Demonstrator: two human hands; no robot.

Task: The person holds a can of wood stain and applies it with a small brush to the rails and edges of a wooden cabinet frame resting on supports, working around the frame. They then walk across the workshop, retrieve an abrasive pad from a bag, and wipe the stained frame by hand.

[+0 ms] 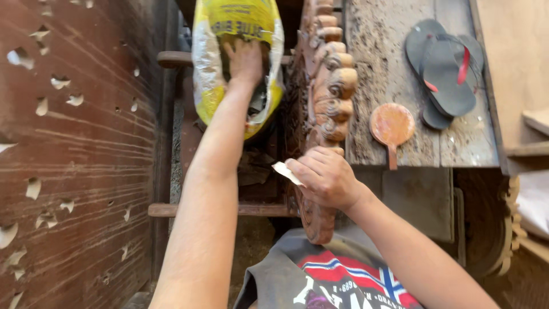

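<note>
Head view looks down at two bare arms over a cluttered woodworking spot. Left hand reaches forward with its fingers inside the mouth of a yellow plastic sack; the sack hides them, so I cannot tell whether they are apart or closed on anything. Right hand is clamped on a small pale scrap of sandpaper, which sticks out to the left between thumb and fingers, and the hand rests against the edge of a carved wooden panel standing on its side between the arms. On the worn plank surface to the right lie a pair of dark flip-flops and, just beside them, a round orange wooden paddle. A reddish board with chipped notches fills the left side.
</note>
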